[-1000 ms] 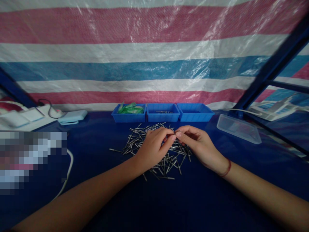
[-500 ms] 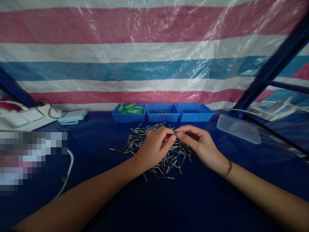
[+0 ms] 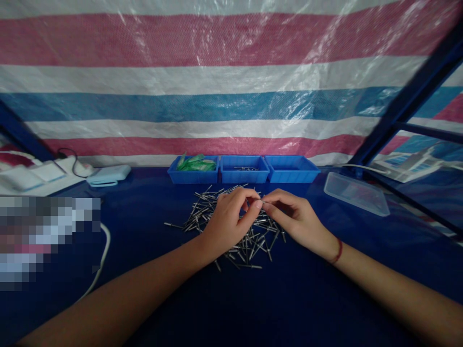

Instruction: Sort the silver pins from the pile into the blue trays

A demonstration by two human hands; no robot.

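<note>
A loose heap of silvery blind rivets (image 3: 198, 210) lies on the dark blue tabletop. Over it, my left hand (image 3: 228, 215) pinches with thumb and forefinger close to the fingertips of my right hand (image 3: 299, 215). Between the two pinches shows a sliver of one blind rivet (image 3: 263, 202); the fingers cover most of it. My right thumb and forefinger are closed on its right end, my left ones on its left end. A dark red cord circles my right wrist.
Behind the heap stand three blue bins: the left bin (image 3: 193, 178) with green plastic, the middle bin (image 3: 244, 177) with some rivets, the right bin (image 3: 292, 177). A clear plastic lid (image 3: 356, 193) lies right; a light blue case (image 3: 108, 175) and white cable (image 3: 103, 253) left.
My right hand has shifted slightly left, closer to my left fingertips. Less of the rivet shows between the fingers than before. The heap and bins look the same.
</note>
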